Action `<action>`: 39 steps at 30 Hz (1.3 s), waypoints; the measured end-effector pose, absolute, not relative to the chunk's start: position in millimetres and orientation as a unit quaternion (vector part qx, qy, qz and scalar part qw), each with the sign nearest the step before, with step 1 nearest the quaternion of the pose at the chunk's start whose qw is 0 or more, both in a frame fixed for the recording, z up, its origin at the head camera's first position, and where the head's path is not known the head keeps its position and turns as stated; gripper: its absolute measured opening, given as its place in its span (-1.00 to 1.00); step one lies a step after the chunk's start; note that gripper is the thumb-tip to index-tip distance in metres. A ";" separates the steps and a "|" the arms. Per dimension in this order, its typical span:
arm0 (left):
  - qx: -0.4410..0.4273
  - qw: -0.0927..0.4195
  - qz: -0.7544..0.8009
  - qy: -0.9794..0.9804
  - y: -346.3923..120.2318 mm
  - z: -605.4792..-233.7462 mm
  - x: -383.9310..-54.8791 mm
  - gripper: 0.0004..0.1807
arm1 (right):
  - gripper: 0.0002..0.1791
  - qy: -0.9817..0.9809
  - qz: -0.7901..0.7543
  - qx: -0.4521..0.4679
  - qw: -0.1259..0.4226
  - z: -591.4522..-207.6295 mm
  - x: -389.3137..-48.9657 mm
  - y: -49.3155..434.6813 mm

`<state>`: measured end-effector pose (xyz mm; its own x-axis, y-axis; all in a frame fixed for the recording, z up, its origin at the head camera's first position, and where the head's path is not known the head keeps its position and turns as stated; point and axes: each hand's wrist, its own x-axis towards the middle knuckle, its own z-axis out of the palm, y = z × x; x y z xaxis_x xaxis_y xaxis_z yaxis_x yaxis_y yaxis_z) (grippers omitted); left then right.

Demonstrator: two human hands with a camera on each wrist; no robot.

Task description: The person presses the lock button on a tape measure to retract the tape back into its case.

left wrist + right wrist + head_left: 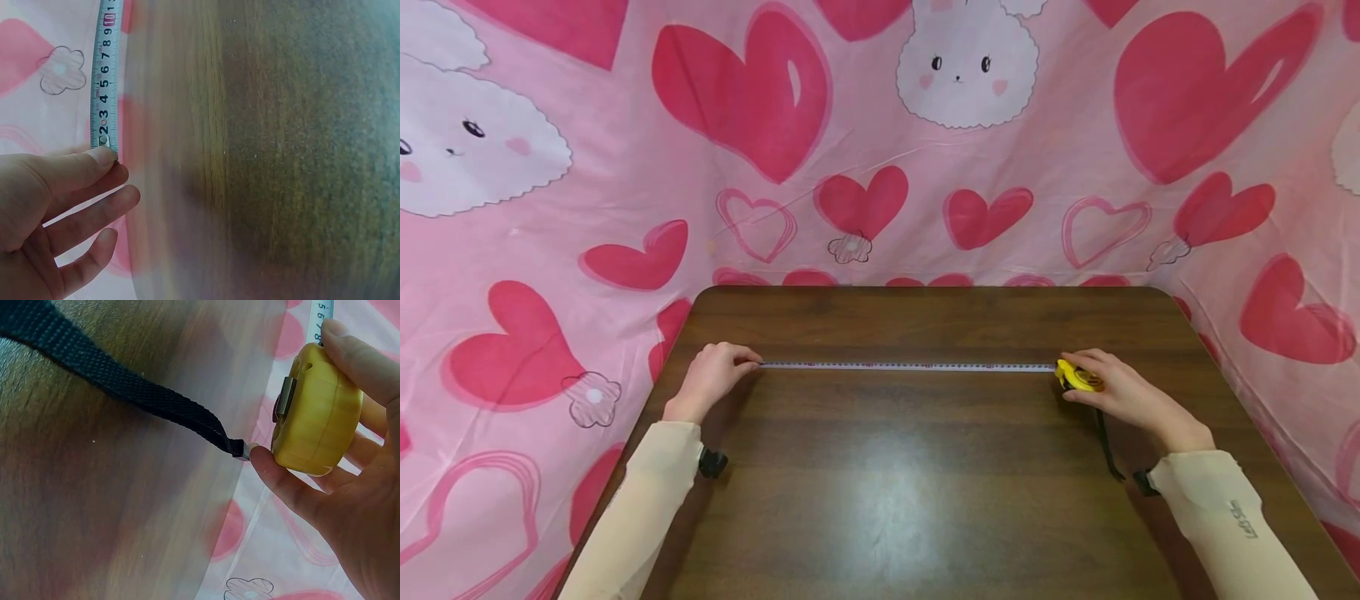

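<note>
A yellow tape measure (1078, 377) is in my right hand (1123, 396), whose fingers and thumb grip its case on the right side of the table. Its pale blade (895, 366) runs straight and taut to the left, across to my left hand (715, 375). There the thumb and forefinger pinch the end of the blade, near the low numbers in the left wrist view, while the other fingers are spread loosely. In the right wrist view a metal belt clip shows on the case (319, 412), and a black wrist strap (156, 400) hangs from it.
A dark brown wooden table (880, 467) with rounded far corners lies under both hands. Pink cloth (880, 150) with hearts and rabbit faces hangs behind it and on both sides. Each wrist wears a small black device (711, 461) at the sleeve's end.
</note>
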<state>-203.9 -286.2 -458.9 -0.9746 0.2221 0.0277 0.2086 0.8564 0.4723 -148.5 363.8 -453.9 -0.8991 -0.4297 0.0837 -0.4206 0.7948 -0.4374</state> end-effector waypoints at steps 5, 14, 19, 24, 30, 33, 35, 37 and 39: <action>0.115 0.013 0.246 0.962 -283.5 -459.4 -203.2 -0.82 | -0.32 0.947 -0.230 -0.225 0.010 -452.4 -148.0 361.7; 0.116 0.016 0.249 0.961 -280.5 -462.5 -203.3 -0.84 | -0.31 0.947 -0.234 -0.217 0.025 -452.4 -148.3 358.6; 0.116 0.014 0.246 0.962 -279.7 -464.2 -203.1 -0.84 | -0.31 0.947 -0.234 -0.221 0.022 -452.5 -149.4 358.2; 0.115 0.013 0.249 0.962 -278.9 -464.6 -202.9 -0.84 | -0.31 0.947 -0.235 -0.220 0.023 -454.0 -150.5 357.3; 0.117 0.018 0.252 0.960 -276.6 -463.7 -201.8 -0.82 | -0.31 0.947 -0.233 -0.219 0.024 -456.6 -152.0 353.9; 0.113 0.026 0.254 0.960 -275.1 -464.0 -201.7 -0.81 | -0.32 0.947 -0.234 -0.219 0.024 -456.5 -151.5 351.7; 0.110 0.030 0.254 0.961 -274.2 -464.2 -202.0 -0.80 | -0.32 0.946 -0.234 -0.223 0.025 -456.2 -151.4 350.2; 0.108 0.034 0.253 0.961 -273.1 -463.7 -201.9 -0.79 | -0.32 0.946 -0.232 -0.225 0.025 -456.0 -151.8 349.0; 0.109 0.034 0.252 0.961 -271.9 -463.2 -201.8 -0.79 | -0.31 0.946 -0.232 -0.227 0.026 -456.4 -152.6 348.5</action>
